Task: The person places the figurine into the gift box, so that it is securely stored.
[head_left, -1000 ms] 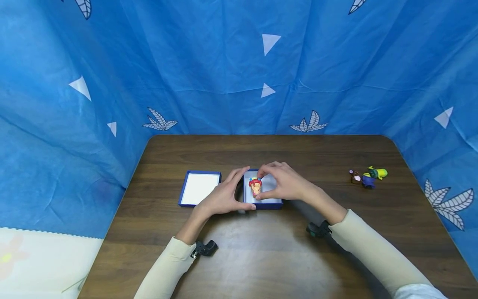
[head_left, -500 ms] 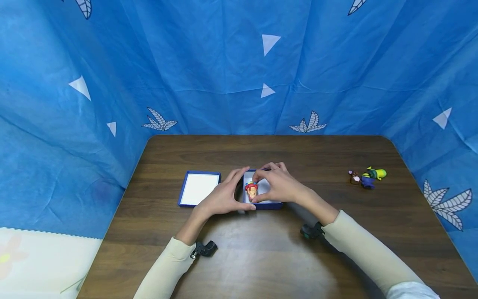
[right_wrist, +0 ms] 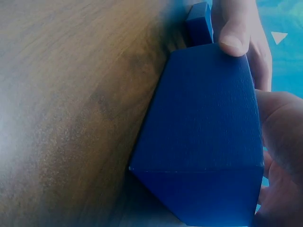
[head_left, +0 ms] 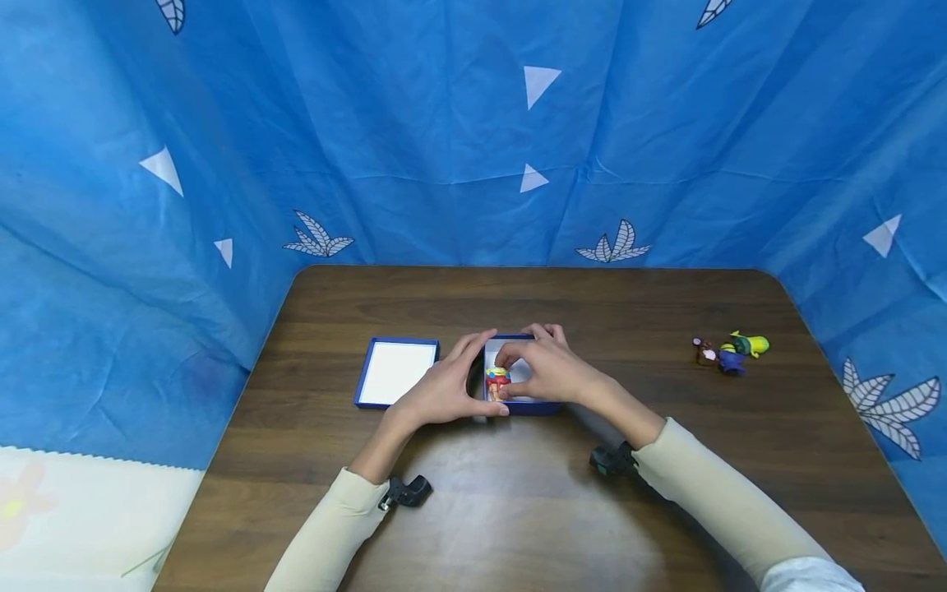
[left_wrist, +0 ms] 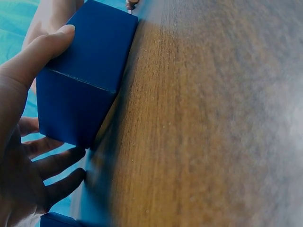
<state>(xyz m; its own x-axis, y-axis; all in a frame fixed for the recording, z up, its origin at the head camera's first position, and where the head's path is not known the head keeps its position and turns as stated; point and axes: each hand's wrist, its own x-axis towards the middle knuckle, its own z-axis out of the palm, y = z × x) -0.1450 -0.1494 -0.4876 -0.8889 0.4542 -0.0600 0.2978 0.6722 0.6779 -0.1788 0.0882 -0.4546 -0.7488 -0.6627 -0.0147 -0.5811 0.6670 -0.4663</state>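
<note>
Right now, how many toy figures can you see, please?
4: the red figure in the box, pinched by the right hand; the brown figure, blue figure and green figure, grouped at far right. The box may hide more.

At the left of the frame, the left hand (left_wrist: 10, 120) holds a blue box (left_wrist: 87, 71), thumb on its side, fingers spread below. Wooden tabletop (left_wrist: 203, 118) fills the right; turquoise cloth (left_wrist: 14, 21) shows upper left, a blue edge (left_wrist: 59, 220) lower left.

Beige slvs (head_left: 321, 534), both arms; blk wrist cams (head_left: 409, 492); wht fabric (head_left: 810, 575) upper R arm.
</note>
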